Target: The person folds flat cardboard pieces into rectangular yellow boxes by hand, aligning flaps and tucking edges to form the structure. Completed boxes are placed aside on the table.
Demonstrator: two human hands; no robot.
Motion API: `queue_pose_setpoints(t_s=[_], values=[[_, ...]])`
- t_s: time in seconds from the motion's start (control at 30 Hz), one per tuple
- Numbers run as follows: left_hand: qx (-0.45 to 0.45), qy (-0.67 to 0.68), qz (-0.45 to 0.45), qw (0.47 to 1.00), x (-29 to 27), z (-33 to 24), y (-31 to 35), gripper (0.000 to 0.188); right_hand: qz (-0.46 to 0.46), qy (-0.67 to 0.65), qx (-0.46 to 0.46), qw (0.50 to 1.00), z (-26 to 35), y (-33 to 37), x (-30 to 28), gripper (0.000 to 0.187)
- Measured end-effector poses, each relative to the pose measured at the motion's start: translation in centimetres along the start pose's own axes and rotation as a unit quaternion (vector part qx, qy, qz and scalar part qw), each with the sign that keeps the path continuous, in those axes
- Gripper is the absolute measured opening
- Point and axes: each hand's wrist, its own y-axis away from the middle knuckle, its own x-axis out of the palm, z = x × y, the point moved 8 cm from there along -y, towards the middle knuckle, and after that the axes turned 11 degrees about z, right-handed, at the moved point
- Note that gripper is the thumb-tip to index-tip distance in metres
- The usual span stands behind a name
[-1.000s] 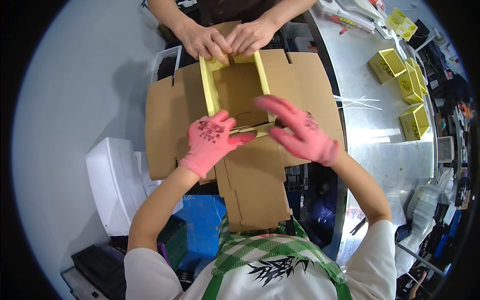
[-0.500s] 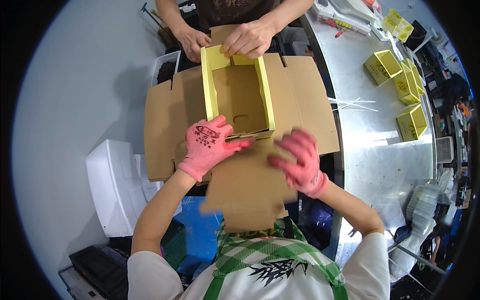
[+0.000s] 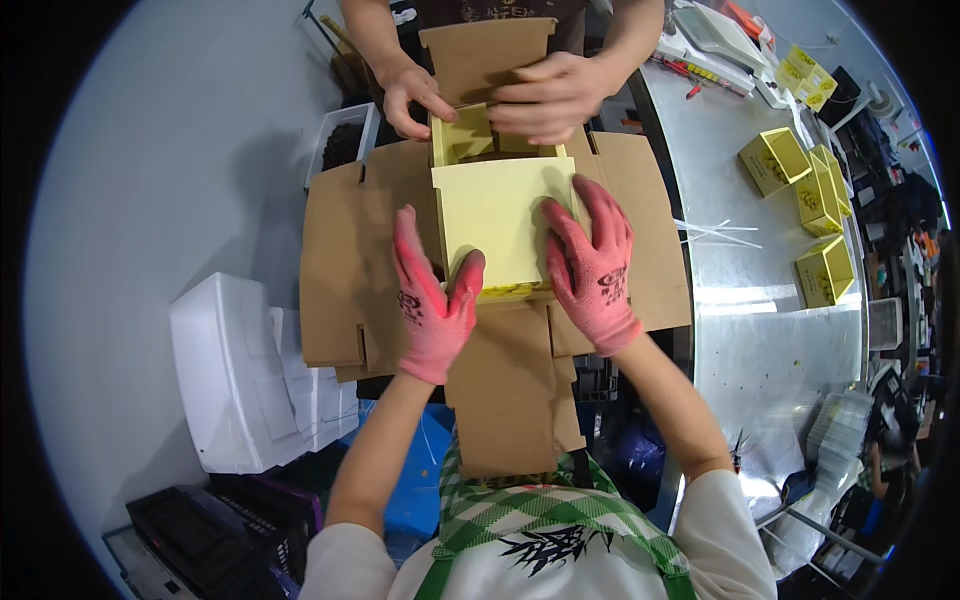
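Observation:
A yellow cardboard box (image 3: 508,292) stands in the middle on brown cardboard. Its pale yellow flap (image 3: 505,215) covers the near part of the opening, while the far part stays uncovered. My left hand (image 3: 435,305), in a pink glove, is at the left near corner, fingers stretched along the side and thumb at the flap's near edge. My right hand (image 3: 595,265), also gloved in pink, lies along the right edge with spread fingertips on the flap. Across from me, a co-worker's left hand (image 3: 548,98) and right hand (image 3: 412,100) are at the far end.
Flattened brown cardboard (image 3: 635,225) spreads around the box, with a brown flap (image 3: 500,400) toward me. On the right, a metal table (image 3: 720,160) carries small yellow boxes (image 3: 825,272) and white strips (image 3: 720,232). White foam containers (image 3: 235,375) stand at left.
The yellow flap now lies over the near part of the opening. Both my hands have moved to the box's sides. The brown flap has settled toward me.

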Motion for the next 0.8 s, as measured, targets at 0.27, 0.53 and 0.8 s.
queue_pose_setpoints(t_s=[0.27,0.53,0.8], values=[[0.027,-0.209,0.283,0.936,0.7,-0.6,-0.5,0.046,0.323,0.138,-0.196,0.916,1.1,-1.0,2.1,0.09],[0.134,-0.309,0.589,0.735,4.6,-1.5,-1.3,0.041,0.467,0.06,-0.215,0.856,0.5,-0.2,4.4,0.04],[-0.203,0.093,0.861,0.458,9.7,-0.4,0.7,0.041,0.285,-0.083,-0.204,0.933,0.8,0.8,2.4,0.041]])
